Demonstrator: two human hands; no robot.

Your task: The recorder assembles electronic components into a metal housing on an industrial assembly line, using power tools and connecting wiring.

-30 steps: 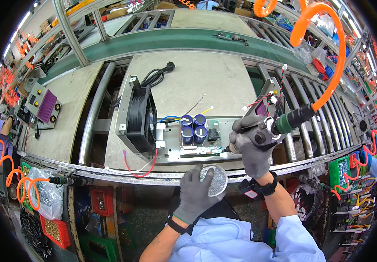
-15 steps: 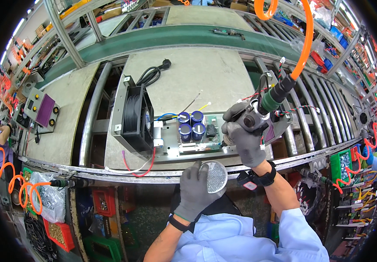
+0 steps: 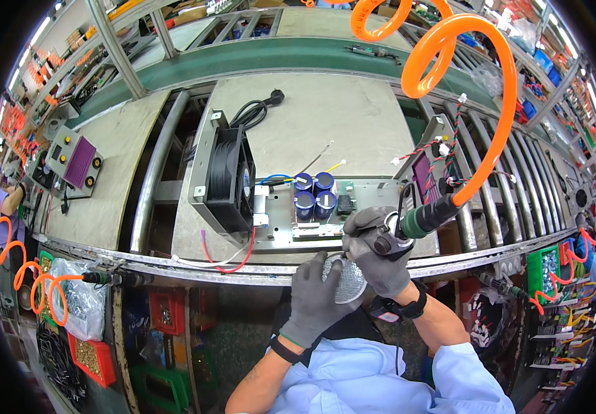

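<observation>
On the metal chassis [image 3: 280,215] before me, the cooling fan [image 3: 225,179] and circuit board [image 3: 311,231] with four capacitors [image 3: 325,201] are in place; the red lead [image 3: 251,250] ends loose, so I judge the wiring incomplete. My left hand [image 3: 314,298] grasps the round dish [image 3: 360,297] of small silvery parts [image 3: 347,281]; my right hand [image 3: 378,255] encircles the power screwdriver [image 3: 418,221], its bit hidden. At lower left, the red bin [image 3: 109,368] contains brass-coloured parts [image 3: 87,359].
</observation>
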